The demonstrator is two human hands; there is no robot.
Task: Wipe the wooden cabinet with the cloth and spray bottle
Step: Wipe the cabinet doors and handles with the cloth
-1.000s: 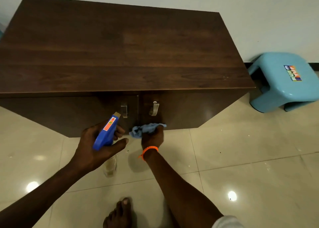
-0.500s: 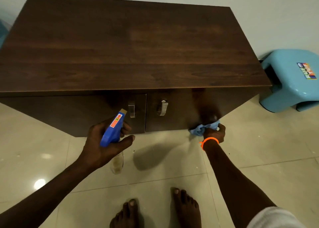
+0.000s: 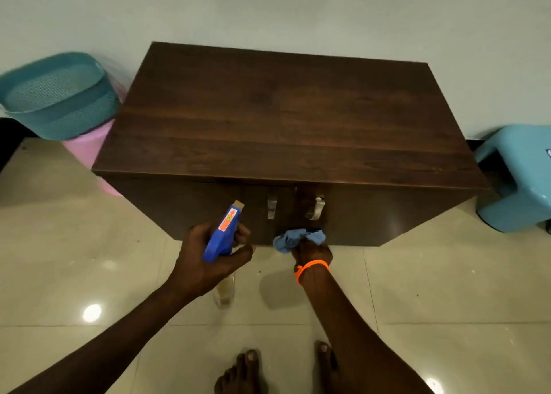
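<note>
Right hand (image 3: 311,250) pressing blue cloth (image 3: 298,238) against wooden cabinet (image 3: 286,119) door, left hand (image 3: 208,259) gripping spray bottle (image 3: 222,234)

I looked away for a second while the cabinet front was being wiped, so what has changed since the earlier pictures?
The right hand swept the blue cloth along the bottom of the cabinet front: from below the handles out toward the right end, then back to below the right handle. It kept hold of the cloth throughout. The left hand kept the spray bottle raised in front of the left door; no visible spraying.

Tiled floor (image 3: 447,289): cabinet (image 3: 283,119), blue stool (image 3: 518,179), pink bin (image 3: 86,152).
</note>
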